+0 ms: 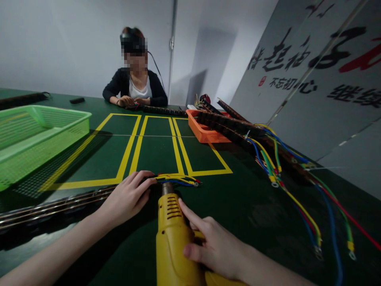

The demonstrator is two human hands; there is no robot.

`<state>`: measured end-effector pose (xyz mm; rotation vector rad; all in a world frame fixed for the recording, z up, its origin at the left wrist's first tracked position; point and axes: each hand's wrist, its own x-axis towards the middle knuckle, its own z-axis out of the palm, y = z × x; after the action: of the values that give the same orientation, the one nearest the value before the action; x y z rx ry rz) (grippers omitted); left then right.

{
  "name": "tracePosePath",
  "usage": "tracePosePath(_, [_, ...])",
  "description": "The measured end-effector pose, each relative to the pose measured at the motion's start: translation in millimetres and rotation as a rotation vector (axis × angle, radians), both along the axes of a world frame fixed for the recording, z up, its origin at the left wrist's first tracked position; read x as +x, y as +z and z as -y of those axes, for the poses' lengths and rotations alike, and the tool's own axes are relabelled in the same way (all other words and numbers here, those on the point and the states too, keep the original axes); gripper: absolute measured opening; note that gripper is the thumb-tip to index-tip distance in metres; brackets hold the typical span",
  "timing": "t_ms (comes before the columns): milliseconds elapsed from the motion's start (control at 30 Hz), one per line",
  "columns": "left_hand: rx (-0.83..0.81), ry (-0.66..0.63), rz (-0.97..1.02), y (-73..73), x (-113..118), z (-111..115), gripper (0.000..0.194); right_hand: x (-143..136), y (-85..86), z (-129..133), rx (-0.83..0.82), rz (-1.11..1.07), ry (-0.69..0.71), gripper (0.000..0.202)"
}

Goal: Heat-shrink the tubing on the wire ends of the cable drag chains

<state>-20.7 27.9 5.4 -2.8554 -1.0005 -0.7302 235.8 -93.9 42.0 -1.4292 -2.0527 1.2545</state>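
Left fingers (144, 180) clamped on wires (178, 177), right fingers (193, 214) around yellow heat gun (174, 242); wall lettering (293, 85): "不忘初心".

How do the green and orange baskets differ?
The green basket is at left and cut off by the picture's edge; the orange basket is fully in frame, farther right.
Dark chains lie across the orange basket, none across the green basket.
Both: open-topped, on the table.

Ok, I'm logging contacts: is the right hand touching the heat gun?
Touching: in the head view, the right hand grips the yellow heat gun, index finger against its housing.
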Motion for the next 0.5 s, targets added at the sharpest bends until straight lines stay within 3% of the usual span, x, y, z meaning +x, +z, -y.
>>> tracePosePath(333, [0.028,0.062,-0.082,3.9,6.6,1.2,0.025,35.3,0.4,11.6,-0.050,-0.096,-0.050,0.100])
tracePosePath(500, [0.106,0.070,-0.114,-1.2,7.4,1.5,0.031,52.7,2.4,15.5,0.025,0.005,-0.031,0.098])
